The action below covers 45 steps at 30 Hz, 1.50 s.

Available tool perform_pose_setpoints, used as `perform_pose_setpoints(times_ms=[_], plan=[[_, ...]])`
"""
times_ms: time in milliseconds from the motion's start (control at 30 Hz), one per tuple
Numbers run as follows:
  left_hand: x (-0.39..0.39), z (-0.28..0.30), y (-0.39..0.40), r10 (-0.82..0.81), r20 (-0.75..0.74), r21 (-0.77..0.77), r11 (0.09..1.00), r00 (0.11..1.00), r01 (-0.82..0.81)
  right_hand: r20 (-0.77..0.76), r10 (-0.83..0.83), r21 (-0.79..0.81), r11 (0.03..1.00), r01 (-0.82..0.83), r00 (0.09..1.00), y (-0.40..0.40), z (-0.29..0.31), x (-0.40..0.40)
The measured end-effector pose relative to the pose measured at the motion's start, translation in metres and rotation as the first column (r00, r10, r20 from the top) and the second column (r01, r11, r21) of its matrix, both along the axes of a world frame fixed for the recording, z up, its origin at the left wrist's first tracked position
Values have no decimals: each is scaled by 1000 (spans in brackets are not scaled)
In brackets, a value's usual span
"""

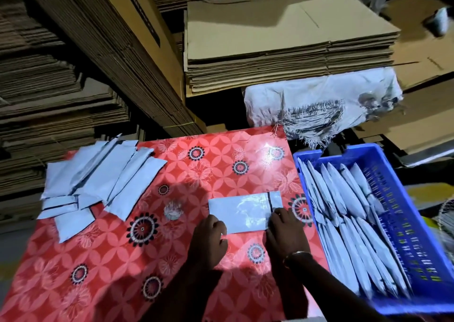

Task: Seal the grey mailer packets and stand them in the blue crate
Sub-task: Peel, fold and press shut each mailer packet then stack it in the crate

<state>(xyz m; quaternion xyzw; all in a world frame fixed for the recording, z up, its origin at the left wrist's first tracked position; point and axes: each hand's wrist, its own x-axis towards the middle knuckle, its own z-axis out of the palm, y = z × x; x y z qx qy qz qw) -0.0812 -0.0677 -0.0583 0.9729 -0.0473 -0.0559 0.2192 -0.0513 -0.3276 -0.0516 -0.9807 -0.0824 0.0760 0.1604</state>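
Note:
One grey mailer packet (242,211) lies flat on the red patterned table (122,260), its flap end with a dark strip pointing right. My left hand (208,238) holds the packet's near left corner, fingers curled on its edge. At the flap end, my right hand (285,233) pinches the near right corner beside the dark strip. A loose pile of grey packets (98,181) lies at the table's far left. To the right, the blue crate (403,223) holds several grey packets (348,211) standing on edge in two rows.
Tall stacks of flattened cardboard (282,51) rise behind and to the left of the table. A torn white woven sack (319,103) lies beyond the table's far right corner, next to the crate. A bangle sits on my right wrist.

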Motion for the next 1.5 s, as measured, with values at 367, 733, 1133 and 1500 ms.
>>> perform_pose_setpoints(times_ms=[367, 733, 1133, 1500], plan=[[44, 10, -18, 99, 219, 9, 995, 971, -104, 178, 1, 201, 979, -37, 984, 31, 4, 31], [70, -35, -38, 59, 37, 153, 986, 998, -64, -5, 199, -13, 980, -200, 980, 78, -45, 72], [74, -29, -40, 87, 43, 184, 978, 995, -93, 10, 153, -83, 985, -151, 988, 83, -41, 71], [70, -31, -40, 77, 106, 203, 974, 991, -97, 14, 170, -81, 982, -168, 985, 82, -39, 70]])
